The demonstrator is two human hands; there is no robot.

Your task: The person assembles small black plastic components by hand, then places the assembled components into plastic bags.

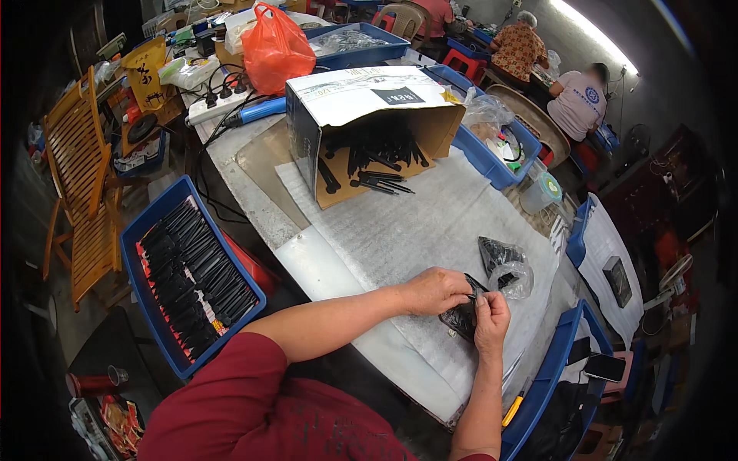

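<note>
The person's left hand [438, 292] is curling its fingers inward and pinching the upper edge of a small black item [460, 316] over the work table. The right hand [492, 321] is pressing its thumb and bent forefinger together at the item's right edge; the exact contact between the fingertips is too small to tell. The black item is hanging between and below both hands, its surface showing a glossy sheen like plastic film. Just beyond the hands, a clear plastic bag [516, 280] is lying crumpled beside a black piece [496, 252].

An open cardboard box [311, 127] is resting on its side, holding many slender black rods [378, 154] with thicker heads; several are lying at its opening. At left, a blue tray [156, 209] is holding close rows of long black pieces [201, 265] with red and pink parts along the edges. At right, another blue tray [544, 390] is holding a dark phone [605, 367] and black material.

A white, wrinkled, matte sheet [369, 246] is covering the table under the hands. A knotted, glossy red plastic bag [277, 50] is standing behind the box.
</note>
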